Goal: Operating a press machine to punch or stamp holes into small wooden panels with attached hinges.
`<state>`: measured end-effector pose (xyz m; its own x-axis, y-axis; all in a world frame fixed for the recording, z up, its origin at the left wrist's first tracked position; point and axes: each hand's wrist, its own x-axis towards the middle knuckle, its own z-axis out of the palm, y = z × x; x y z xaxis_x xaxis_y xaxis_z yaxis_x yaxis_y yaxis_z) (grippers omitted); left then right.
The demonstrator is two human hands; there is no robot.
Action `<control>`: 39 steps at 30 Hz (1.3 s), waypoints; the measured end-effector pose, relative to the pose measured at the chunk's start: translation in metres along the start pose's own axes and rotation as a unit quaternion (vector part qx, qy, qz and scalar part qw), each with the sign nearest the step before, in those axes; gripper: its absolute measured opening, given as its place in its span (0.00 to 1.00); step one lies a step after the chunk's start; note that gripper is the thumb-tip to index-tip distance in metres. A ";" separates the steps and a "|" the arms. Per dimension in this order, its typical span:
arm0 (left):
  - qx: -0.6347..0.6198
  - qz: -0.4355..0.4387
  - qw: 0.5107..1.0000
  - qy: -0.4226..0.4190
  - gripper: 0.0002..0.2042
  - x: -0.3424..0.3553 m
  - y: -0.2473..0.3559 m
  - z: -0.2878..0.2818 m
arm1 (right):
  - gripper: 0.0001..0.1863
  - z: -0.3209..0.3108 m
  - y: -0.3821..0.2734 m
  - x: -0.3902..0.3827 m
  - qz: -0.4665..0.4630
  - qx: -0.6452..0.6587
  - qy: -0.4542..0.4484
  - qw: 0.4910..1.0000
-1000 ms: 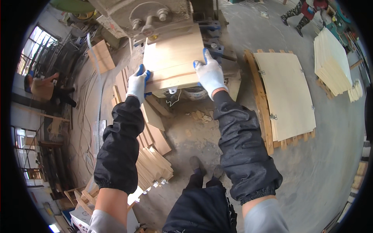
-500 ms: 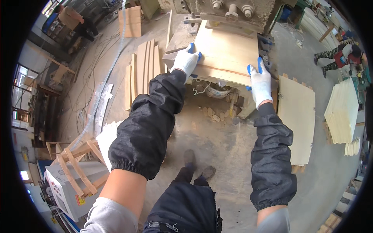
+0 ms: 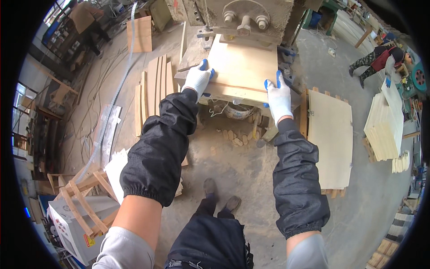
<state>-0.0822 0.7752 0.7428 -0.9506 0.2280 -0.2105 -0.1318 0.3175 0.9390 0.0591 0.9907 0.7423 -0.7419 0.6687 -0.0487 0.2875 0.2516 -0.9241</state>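
Note:
A pale, flat wooden board [image 3: 245,62] lies on the bed of a dusty metal machine [image 3: 264,31], its far edge beneath the machine's bolted head. My left hand [image 3: 197,77], in a white glove with blue fingertips, grips the board's near left corner. At the near right corner my right hand [image 3: 279,96], gloved alike, is closed on the board with its thumb and a finger upright at the edge. Fingers under the board are mostly hidden. Both arms reach forward in dark sleeve covers.
Thin planks [image 3: 156,83] stand left of the machine. A stack of pale panels [image 3: 330,139] is on its right, another panel stack [image 3: 384,121] farther right beside a bending co-worker [image 3: 380,62]. A ribbed hose [image 3: 130,62] runs down the left. Wood offcuts [image 3: 235,137] lie below.
The whole view has shifted, so the machine and board appear lower and farther left. Both hands keep their places on the board. The co-worker at right now reaches toward the panel stack.

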 end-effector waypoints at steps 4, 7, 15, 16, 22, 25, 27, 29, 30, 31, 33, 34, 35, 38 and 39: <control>0.030 -0.006 1.000 0.005 0.29 0.004 -0.003 0.000 | 0.33 0.004 0.010 0.004 0.009 -0.001 -0.006 1.000; 0.038 0.009 0.999 -0.004 0.30 0.005 -0.006 -0.003 | 0.33 0.004 0.011 0.005 0.010 -0.015 0.006 1.000; 0.026 -0.001 1.000 0.012 0.31 0.007 -0.006 -0.001 | 0.33 0.003 -0.003 0.000 0.034 0.028 -0.015 0.999; 0.023 0.001 1.000 0.010 0.31 0.006 -0.004 0.000 | 0.33 0.002 -0.004 -0.001 0.033 0.026 -0.012 0.999; 0.022 -0.006 1.000 0.006 0.31 0.002 -0.005 -0.001 | 0.34 0.004 0.001 -0.001 0.017 -0.002 -0.005 1.000; 0.010 -0.007 1.000 -0.008 0.31 0.003 -0.008 0.010 | 0.34 -0.002 0.021 0.006 -0.008 -0.013 0.015 1.000; 0.118 0.058 0.991 0.032 0.31 0.040 -0.049 -0.010 | 0.34 0.015 0.016 0.005 -0.039 -0.012 0.006 0.999; 0.139 0.093 0.984 0.060 0.31 0.045 -0.066 -0.008 | 0.34 0.017 0.001 -0.011 0.022 0.031 0.001 0.999; 0.135 0.078 0.987 0.050 0.31 0.048 -0.064 -0.005 | 0.33 0.015 -0.008 -0.012 0.032 0.048 -0.003 0.998; 0.121 0.068 0.990 0.019 0.31 0.042 -0.046 0.020 | 0.29 -0.003 0.024 0.011 0.017 0.032 0.025 0.999; 0.101 0.073 0.992 0.021 0.31 0.044 -0.040 0.015 | 0.26 0.000 0.040 0.027 0.009 0.011 0.036 0.999; 0.101 0.063 0.993 0.014 0.31 0.042 -0.032 0.016 | 0.24 0.001 0.044 0.030 0.035 -0.012 0.046 0.998; 0.105 0.052 0.993 0.017 0.31 0.044 -0.033 0.008 | 0.24 0.008 0.034 0.022 0.039 -0.011 0.041 0.998; 0.110 0.060 0.992 0.022 0.31 0.045 -0.037 -0.001 | 0.21 0.014 0.013 0.014 0.053 0.036 0.026 0.998; 0.117 0.061 0.991 0.025 0.31 0.045 -0.034 -0.003 | 0.21 0.014 0.010 0.013 0.051 0.037 0.026 0.998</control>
<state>-0.1208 0.7720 0.7021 -0.9688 0.2343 -0.0802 0.0482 0.4959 0.8670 0.0436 0.9918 0.7273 -0.6779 0.7243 -0.1254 0.3128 0.1299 -0.9409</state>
